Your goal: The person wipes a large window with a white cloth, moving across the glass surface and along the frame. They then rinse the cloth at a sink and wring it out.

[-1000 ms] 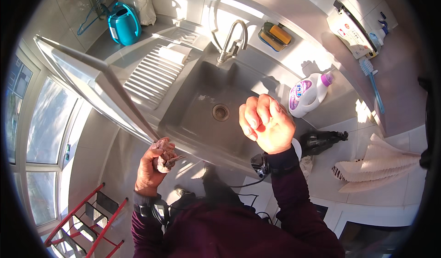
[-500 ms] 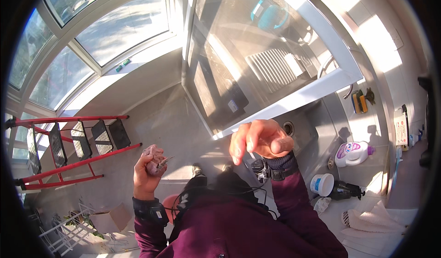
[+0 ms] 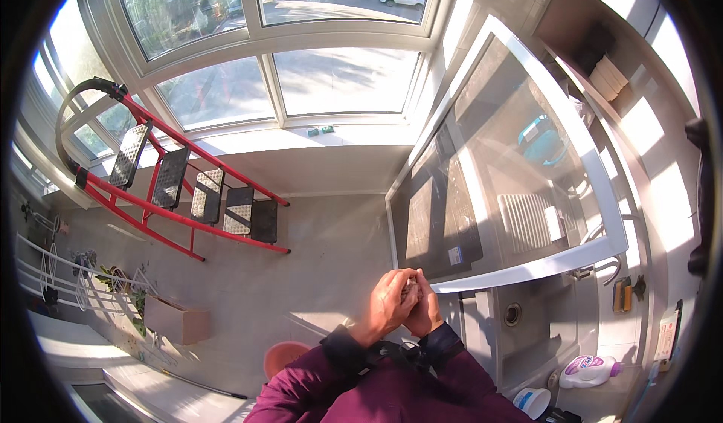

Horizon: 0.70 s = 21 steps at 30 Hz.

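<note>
Both hands are brought together in front of my body, at the lower corner of a tall white-framed see-through panel (image 3: 527,278). My left hand (image 3: 384,308) and my right hand (image 3: 426,307) are closed around a crumpled pinkish rag (image 3: 410,290). Only a small bit of the rag shows between the fingers. The panel stands upright just beyond the hands, its mesh-like pane dusty and streaked with sunlight. Beside the right forearm is a grey sink (image 3: 538,332) with a round drain.
A red stepladder (image 3: 181,219) leans at the left near the windows. A pink basin (image 3: 285,357) sits by my left arm, with a cardboard box (image 3: 177,321) farther left. A white bottle with a purple cap (image 3: 587,372), a white tub (image 3: 532,402) and a sponge (image 3: 622,295) lie right of the sink.
My left hand has carried the rag rightward to my right hand, which was empty and has closed on it too. The view has swung left, showing more of the ladder and windows.
</note>
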### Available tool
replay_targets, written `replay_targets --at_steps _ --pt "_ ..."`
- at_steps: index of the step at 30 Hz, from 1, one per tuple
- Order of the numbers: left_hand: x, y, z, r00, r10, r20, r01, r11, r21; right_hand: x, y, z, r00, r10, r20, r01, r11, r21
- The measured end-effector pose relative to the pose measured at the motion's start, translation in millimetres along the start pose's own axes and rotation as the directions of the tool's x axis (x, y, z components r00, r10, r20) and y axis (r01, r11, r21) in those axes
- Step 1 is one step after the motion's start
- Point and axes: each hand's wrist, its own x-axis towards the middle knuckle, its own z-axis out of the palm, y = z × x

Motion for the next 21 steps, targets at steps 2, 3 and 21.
replay_targets --at_steps 2,3,21 --pt "11 20 35 0.944 0.325 0.063 -0.331 0.931 0.154 -32 -20 -16 0.976 -0.207 0.068 0.21 0.976 -0.049" --pt "14 28 50 0.889 0.428 0.161 -0.449 0.884 0.131 -52 -30 -25 0.95 -0.313 -0.022 0.31 0.947 -0.086" --pt "-71 144 475 0.519 0.335 0.786 0.064 0.902 -0.427 -337 -131 -234 0.155 -0.977 -0.148 0.792 0.213 -0.573"
